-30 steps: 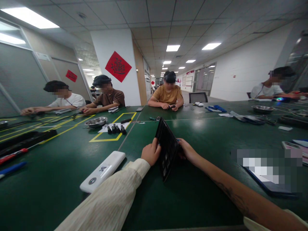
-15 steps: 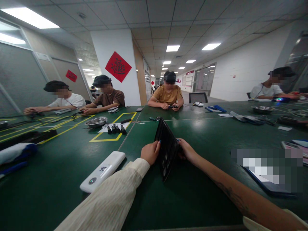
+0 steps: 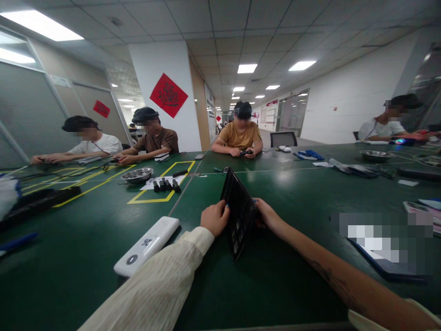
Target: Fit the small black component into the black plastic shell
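Note:
A thin black tablet-like panel (image 3: pixel 240 216) stands steeply tilted on edge over the green table, its dark face turned to the left. Light patches show low on that face; I cannot tell whether they are reflections or parts. My right hand (image 3: pixel 270 216) grips the panel's right side, with most of its fingers hidden behind it. My left hand (image 3: pixel 215 218) is closed at the left side, thumb and fingertips pressed against the dark face. Just left of my left forearm lies a white power bank (image 3: pixel 147 246) marked with a number.
On the green table (image 3: pixel 292 294), a metal bowl (image 3: pixel 137 175) and several short black cylinders (image 3: pixel 166 185) sit at the left. A pixelated flat item (image 3: pixel 379 248) lies at the right. Pliers (image 3: pixel 221 170) lie beyond the panel. Co-workers sit around the far side.
My left hand has shifted very slightly at the panel. At the far left edge, the white and blue item has moved farther left. The panel and my right hand look unchanged.

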A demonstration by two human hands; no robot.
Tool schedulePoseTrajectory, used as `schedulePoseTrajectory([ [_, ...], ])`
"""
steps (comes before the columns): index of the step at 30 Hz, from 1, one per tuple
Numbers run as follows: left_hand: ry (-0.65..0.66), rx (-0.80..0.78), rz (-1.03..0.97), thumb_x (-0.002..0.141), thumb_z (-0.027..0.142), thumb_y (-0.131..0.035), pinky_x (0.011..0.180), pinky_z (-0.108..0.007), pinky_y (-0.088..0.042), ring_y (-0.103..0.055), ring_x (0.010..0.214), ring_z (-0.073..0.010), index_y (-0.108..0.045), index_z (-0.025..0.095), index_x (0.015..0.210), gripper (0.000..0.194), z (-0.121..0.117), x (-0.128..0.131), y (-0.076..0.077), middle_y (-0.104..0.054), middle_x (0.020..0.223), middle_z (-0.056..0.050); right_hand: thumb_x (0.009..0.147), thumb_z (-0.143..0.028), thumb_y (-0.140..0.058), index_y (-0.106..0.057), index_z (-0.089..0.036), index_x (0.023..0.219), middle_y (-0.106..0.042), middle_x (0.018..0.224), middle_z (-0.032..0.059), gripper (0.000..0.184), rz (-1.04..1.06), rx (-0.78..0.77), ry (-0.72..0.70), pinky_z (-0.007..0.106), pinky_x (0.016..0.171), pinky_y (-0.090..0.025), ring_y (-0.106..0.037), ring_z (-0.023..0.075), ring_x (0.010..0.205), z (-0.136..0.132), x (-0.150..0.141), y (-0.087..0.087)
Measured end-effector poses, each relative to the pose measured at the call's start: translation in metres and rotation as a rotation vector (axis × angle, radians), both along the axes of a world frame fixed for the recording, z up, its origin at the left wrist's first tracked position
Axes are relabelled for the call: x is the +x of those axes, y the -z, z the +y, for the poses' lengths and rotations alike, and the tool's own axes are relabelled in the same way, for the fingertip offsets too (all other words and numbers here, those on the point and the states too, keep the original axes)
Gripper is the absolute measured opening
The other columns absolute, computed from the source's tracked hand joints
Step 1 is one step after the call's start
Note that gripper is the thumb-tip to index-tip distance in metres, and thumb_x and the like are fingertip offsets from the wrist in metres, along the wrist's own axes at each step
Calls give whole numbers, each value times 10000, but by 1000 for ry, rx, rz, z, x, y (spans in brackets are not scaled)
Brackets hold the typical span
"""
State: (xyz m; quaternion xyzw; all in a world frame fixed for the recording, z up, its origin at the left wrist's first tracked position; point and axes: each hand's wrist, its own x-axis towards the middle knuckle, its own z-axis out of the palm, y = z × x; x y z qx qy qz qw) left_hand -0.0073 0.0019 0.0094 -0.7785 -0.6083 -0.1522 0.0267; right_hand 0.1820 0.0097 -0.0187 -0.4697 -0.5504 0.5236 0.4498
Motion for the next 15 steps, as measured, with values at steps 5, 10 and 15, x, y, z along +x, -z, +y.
schedulePoseTrajectory([
  [5, 0, 1, -14, 870, 341, -269, 596, -252, -342, -608, 787, -191, -516, 212, 855, 280, -2, 1, -1, -644, 813, -43, 833, -392, -321, -414, -173, 1061, -518, 507, -49, 329, -4, 17, -14, 164, 265, -264, -447, 84, 308, 0, 1, 1],
  [10, -7, -7, -28, 860, 341, -286, 619, -256, -362, -608, 798, -193, -500, 209, 917, 258, -2, 1, -1, -644, 839, -44, 833, -353, -334, -401, -166, 1073, -513, 504, -55, 311, -20, 2, 13, 164, 267, -260, -441, 80, 303, -1, 0, -1],
  [15, -6, -27, -31, 846, 328, -310, 635, -254, -376, -607, 801, -186, -474, 207, 982, 245, -2, 0, -1, -647, 855, -38, 835, -345, -340, -399, -169, 1053, -524, 527, -50, 287, -26, 6, 18, 167, 274, -262, -456, 80, 312, -2, 0, 1],
])
